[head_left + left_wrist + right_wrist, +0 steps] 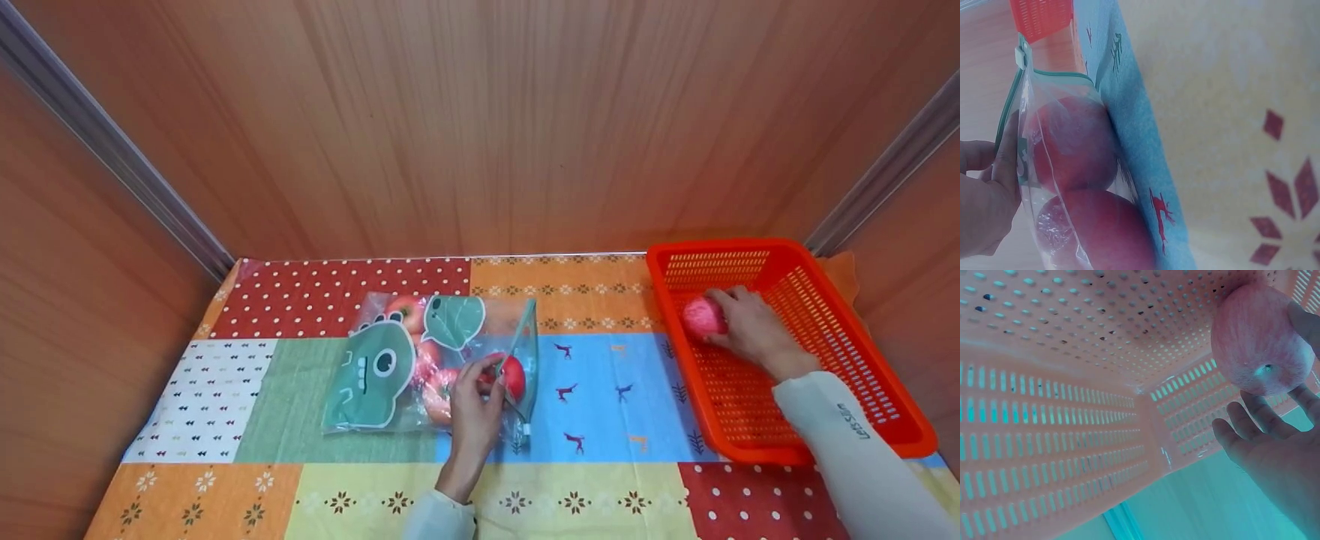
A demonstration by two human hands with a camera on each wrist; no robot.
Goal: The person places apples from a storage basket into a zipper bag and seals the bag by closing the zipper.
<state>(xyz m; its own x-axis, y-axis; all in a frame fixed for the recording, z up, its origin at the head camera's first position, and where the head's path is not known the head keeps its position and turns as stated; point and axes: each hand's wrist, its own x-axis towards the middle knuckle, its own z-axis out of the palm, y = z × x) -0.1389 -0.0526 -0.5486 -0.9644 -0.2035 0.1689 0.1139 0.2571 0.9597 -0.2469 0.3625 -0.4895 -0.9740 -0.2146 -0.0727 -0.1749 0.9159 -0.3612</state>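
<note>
A clear zip bag (375,375) printed with a green cartoon monster lies on the patterned cloth, with several red apples (406,311) inside. At its right end, my left hand (476,412) pinches the bag's opening edge. The left wrist view shows the green zip strip (1064,74) standing apart at the mouth, its slider (1021,57) at one corner. Over to the right, my right hand (757,334) grips an apple (703,316) inside the red plastic basket (750,453). In the right wrist view, thumb and fingers are around that apple (1258,337).
Beneath everything is a patchwork-print tablecloth (600,495). A wood-grain panel (480,135) rises behind the table, with further panels at the left and right sides. Blue cloth with small animal prints spans the gap between bag and basket.
</note>
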